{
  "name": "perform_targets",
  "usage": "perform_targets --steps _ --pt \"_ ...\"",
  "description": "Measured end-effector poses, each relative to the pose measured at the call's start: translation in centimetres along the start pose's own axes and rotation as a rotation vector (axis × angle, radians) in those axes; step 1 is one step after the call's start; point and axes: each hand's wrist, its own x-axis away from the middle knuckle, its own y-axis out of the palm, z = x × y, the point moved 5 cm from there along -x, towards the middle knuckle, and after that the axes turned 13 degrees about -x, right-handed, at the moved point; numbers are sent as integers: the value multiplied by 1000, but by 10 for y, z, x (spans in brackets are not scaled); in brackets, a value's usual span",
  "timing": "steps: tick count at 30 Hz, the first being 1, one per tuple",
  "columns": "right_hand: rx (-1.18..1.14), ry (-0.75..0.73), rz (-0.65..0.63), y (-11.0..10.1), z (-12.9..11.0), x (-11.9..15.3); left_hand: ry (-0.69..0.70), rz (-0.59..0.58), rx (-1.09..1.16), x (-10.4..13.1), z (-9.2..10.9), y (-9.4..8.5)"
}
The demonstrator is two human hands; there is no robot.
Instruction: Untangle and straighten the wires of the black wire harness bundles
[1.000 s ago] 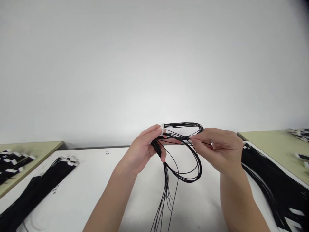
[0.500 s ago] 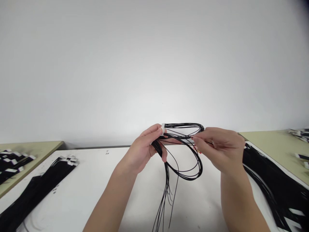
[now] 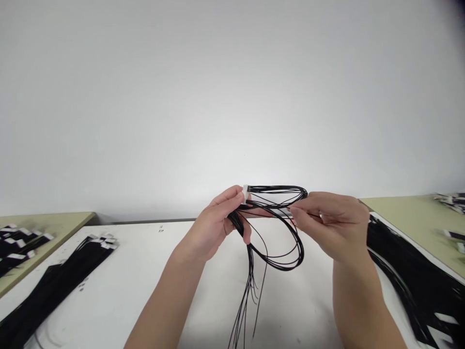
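My left hand (image 3: 221, 220) is closed on a wire harness, with the thumb pressed against its white connector (image 3: 245, 193). Thin black wires (image 3: 278, 188) leave the connector, loop to the right and come back through the left fingers. Below that hand the bundle forms a second loop (image 3: 294, 264), and loose wire ends (image 3: 247, 295) hang down. My right hand (image 3: 325, 218) pinches a single thin black wire between thumb and forefinger, right of the loops. The tip of that wire is hidden by the fingers. A small red thing (image 3: 293, 223) shows partly behind the right thumb.
Bundles of black wires with white connectors lie on the white table (image 3: 141, 271): one bundle (image 3: 65, 281) at left, a larger one (image 3: 417, 276) at right. More harnesses rest on the beige side tables (image 3: 69, 225) to either side. A white wall (image 3: 232, 97) stands behind.
Both hands keep nearly the same place and grip. The loose wire hanging below has swung slightly to the left.
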Motion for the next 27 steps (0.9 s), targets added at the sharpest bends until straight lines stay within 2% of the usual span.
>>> perform_targets --steps 5,12,20,27 --pt "-9 -19 -50 2 -1 0 -6 -4 -16 0 -1 0" --pt "-2 46 34 1 4 3 -1 45 -96 0 -2 -2" --pt "172 -38 54 17 -3 -2 -18 51 -108 -2 -5 0" --pt "128 -57 73 25 -3 1 -27 71 -156 2 -1 4"
